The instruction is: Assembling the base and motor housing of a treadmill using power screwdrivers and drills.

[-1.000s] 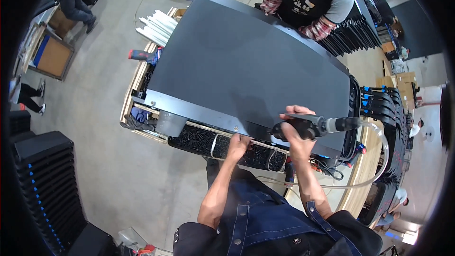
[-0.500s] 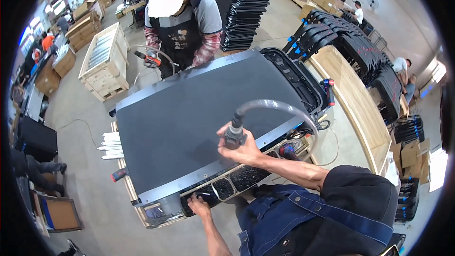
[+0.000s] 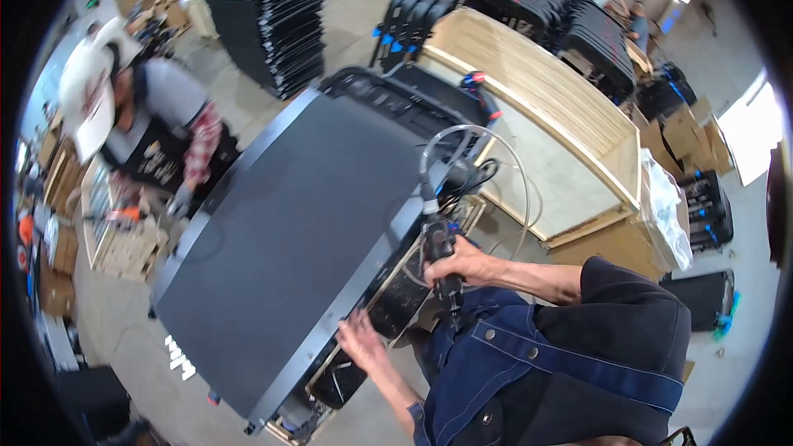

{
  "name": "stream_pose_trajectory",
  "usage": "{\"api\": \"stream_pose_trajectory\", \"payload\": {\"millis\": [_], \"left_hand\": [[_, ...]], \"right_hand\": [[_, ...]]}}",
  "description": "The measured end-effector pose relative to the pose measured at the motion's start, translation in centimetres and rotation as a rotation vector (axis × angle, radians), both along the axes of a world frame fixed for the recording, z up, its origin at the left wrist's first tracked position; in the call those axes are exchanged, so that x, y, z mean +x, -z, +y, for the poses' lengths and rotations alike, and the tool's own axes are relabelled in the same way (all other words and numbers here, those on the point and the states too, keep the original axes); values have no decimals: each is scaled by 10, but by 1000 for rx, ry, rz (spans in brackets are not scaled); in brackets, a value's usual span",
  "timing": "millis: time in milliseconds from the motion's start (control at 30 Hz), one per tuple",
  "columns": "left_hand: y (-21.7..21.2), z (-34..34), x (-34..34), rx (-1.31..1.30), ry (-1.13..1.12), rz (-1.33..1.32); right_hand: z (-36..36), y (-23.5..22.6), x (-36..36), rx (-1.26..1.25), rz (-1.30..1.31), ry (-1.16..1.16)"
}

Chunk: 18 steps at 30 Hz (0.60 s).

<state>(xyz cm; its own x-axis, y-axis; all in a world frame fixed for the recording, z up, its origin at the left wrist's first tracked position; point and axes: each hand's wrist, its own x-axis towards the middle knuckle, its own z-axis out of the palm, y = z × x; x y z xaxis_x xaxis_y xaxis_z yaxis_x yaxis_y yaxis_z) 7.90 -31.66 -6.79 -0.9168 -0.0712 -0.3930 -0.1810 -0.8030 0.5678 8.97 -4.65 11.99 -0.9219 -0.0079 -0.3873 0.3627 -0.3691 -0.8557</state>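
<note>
My right hand (image 3: 464, 263) is wrapped round a dark air screwdriver (image 3: 442, 239), held with its nose down beyond the near side of the work. A clear hose (image 3: 525, 173) loops from its top. Below me lies a wide black treadmill deck (image 3: 289, 206) with silver side rails (image 3: 329, 318). Beside the near rail is my left hand (image 3: 363, 342), fingers spread and slightly blurred, holding nothing that I can see. Under that rail runs a row of black compartments (image 3: 337, 380); their small contents are hard to make out.
A co-worker (image 3: 161, 128) in a white cap stands across the deck, near a wooden crate (image 3: 124, 244). At the right is a long wooden box (image 3: 570, 173) with a red and blue power tool (image 3: 483, 95) near its corner. Black panels (image 3: 268, 29) are stacked behind.
My right hand has brought the air screwdriver down from over the deck to its near side. The left hand has lifted from the compartments to the rail. My view has turned right.
</note>
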Motion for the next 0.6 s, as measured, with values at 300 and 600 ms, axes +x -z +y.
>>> {"api": "stream_pose_trajectory", "payload": {"millis": [300, 600], "left_hand": [[-11, 10, 0, -226, -81, -80], [-52, 80, -25, -94, -352, -296]], "right_hand": [[221, 4, 22, -188, 97, 416], [395, 37, 33, -223, 18, 529]]}}
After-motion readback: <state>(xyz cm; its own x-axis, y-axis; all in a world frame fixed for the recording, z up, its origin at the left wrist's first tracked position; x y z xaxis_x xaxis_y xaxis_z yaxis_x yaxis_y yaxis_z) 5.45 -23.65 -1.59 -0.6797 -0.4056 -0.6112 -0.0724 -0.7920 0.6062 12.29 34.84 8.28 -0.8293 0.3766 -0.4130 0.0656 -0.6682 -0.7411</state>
